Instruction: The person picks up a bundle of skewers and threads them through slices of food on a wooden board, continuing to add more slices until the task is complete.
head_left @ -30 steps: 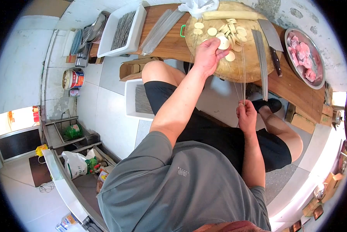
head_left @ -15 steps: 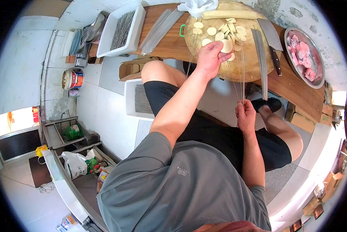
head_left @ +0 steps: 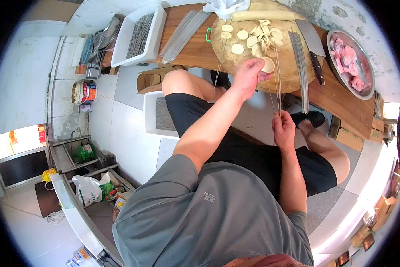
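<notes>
My left hand (head_left: 246,79) pinches a round pale slice (head_left: 267,65) by its edge, over the near part of a round wooden chopping board (head_left: 235,62). Below it, my right hand (head_left: 283,128) is closed around the lower ends of a few thin metal skewers (head_left: 278,91). Their shafts point up toward the board, and one runs toward the held slice. Loose slices (head_left: 242,35) lie flat on the board, with a heap (head_left: 264,39) beside them. Behind the heap rests a long pale roll (head_left: 262,16).
Right of the slices lie a bundle of skewers (head_left: 300,71) and a cleaver (head_left: 310,38). A metal bowl of raw meat (head_left: 351,62) stands at the right. On the left are loose skewers (head_left: 184,35) and a white tub of skewers (head_left: 159,33). Another white tub (head_left: 150,116) is on the floor.
My left hand has come down and slightly right with the slice, nearer the skewers. The right hand has barely moved and keeps its hold.
</notes>
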Demonstrator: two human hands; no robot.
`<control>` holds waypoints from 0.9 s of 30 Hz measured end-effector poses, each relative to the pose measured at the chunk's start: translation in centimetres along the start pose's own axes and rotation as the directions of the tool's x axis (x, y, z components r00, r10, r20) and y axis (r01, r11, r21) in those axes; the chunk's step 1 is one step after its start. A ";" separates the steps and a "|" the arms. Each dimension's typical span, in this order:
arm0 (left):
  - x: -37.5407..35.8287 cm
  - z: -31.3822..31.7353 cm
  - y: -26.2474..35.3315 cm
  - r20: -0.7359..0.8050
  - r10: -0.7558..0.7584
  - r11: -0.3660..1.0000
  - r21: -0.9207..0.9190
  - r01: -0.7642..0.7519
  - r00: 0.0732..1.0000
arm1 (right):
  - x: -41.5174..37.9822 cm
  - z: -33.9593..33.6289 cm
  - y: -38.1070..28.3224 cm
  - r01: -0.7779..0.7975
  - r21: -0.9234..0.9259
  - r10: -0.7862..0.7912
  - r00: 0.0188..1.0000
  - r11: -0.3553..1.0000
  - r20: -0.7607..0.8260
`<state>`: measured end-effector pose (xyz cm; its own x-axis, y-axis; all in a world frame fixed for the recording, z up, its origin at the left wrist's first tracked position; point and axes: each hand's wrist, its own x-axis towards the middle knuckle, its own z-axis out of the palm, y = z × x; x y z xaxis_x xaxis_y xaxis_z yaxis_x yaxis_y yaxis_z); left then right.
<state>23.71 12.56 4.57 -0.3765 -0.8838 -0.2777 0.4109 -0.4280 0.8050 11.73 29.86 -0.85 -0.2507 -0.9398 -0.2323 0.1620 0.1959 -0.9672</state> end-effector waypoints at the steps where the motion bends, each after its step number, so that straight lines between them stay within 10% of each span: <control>1: -0.1 0.0 -0.2 0.003 -0.006 1.000 0.006 0.005 1.000 | 0.0 0.0 0.0 0.000 0.003 0.000 1.000 1.000 0.004; 10: 2.7 -2.2 -0.2 -0.137 0.033 0.971 0.238 0.001 0.990 | 0.7 -1.2 -0.5 -0.025 0.036 0.030 0.991 0.999 -0.131; 14: 3.8 -3.7 0.2 -0.029 0.269 0.252 0.967 -0.041 0.963 | 0.9 -2.5 0.4 -0.021 0.096 0.038 0.982 0.995 -0.185; 18: 4.3 -2.2 -2.0 0.015 0.404 -0.035 0.999 0.000 0.915 | 0.9 -2.4 0.8 -0.014 0.103 0.032 0.983 0.995 -0.181; 22: 5.1 -1.6 -3.2 -0.027 0.468 0.054 0.999 0.002 0.883 | 0.8 -2.3 1.0 -0.022 0.048 0.030 0.983 0.999 -0.183; 25: 4.7 -1.1 -2.4 -0.115 0.295 0.357 0.934 0.002 0.949 | 0.8 -2.3 0.6 -0.022 0.025 0.027 0.981 0.999 -0.193; 27: 4.9 -1.2 -2.5 -0.202 0.172 0.791 0.612 -0.013 0.964 | 0.8 -2.2 0.5 -0.020 0.026 0.024 0.981 0.999 -0.193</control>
<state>21.80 9.05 0.52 -0.1242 -0.9640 -0.2352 -0.1780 -0.2116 0.9610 9.52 29.83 -1.77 -0.4262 -0.8630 -0.2712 0.1920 0.2067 -0.9594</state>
